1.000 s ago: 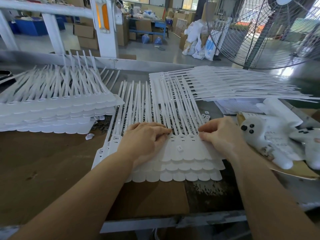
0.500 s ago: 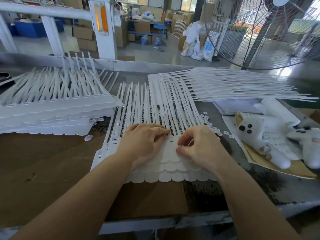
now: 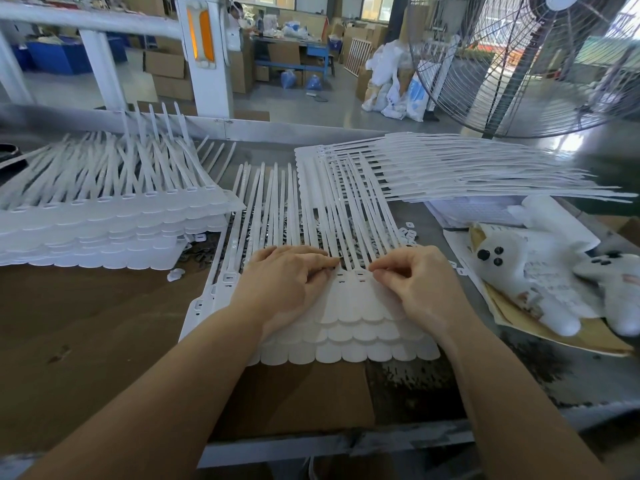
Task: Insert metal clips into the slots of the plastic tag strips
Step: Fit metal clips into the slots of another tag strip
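A stack of white plastic tag strips [image 3: 346,337] lies in front of me, rounded tags toward me and long tails pointing away. Two slots [image 3: 350,281] of the top strip show between my hands. My left hand [image 3: 287,285] rests on the left part of the stack, its fingertips pressing the top strip just left of the slots. My right hand [image 3: 419,285] has curled fingers; thumb and forefinger pinch a tiny metal clip, mostly hidden, at the tag right of the slots. Loose small pale clips [image 3: 407,233] lie on the table behind my right hand.
A tall pile of tag strips [image 3: 104,230] lies at the left and another fanned pile [image 3: 467,171] at the back right. White plush toys [image 3: 540,271] on paper sit at the right. A dark heap of small parts [image 3: 201,252] lies beside the left pile. A large fan [image 3: 519,64] stands behind.
My right hand moved left from the stack's right edge to the middle, its fingers now pinched beside my left hand. The left hand stayed in place.
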Action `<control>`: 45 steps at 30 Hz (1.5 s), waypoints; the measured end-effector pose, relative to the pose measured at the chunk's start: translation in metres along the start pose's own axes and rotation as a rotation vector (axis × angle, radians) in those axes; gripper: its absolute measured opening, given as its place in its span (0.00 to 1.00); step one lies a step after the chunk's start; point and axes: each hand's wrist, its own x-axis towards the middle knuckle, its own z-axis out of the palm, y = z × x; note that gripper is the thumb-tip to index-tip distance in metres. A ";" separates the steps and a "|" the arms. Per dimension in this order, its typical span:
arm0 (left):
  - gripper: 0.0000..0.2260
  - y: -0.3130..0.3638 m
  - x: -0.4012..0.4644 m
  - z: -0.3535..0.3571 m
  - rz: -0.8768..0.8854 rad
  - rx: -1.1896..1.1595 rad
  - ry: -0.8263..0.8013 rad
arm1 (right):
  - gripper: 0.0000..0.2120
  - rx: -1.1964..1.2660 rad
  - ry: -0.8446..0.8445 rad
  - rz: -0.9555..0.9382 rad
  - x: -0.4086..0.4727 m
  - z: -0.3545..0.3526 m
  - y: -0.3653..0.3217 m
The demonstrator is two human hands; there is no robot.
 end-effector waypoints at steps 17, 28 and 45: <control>0.15 0.000 0.000 -0.002 -0.003 -0.010 -0.026 | 0.05 0.024 0.037 0.029 0.008 -0.005 0.011; 0.15 0.000 0.000 -0.003 -0.001 -0.009 -0.041 | 0.04 0.082 0.143 0.134 0.019 -0.029 0.028; 0.15 0.001 0.000 -0.003 -0.006 -0.029 -0.036 | 0.02 0.018 -0.020 0.309 0.026 -0.038 0.028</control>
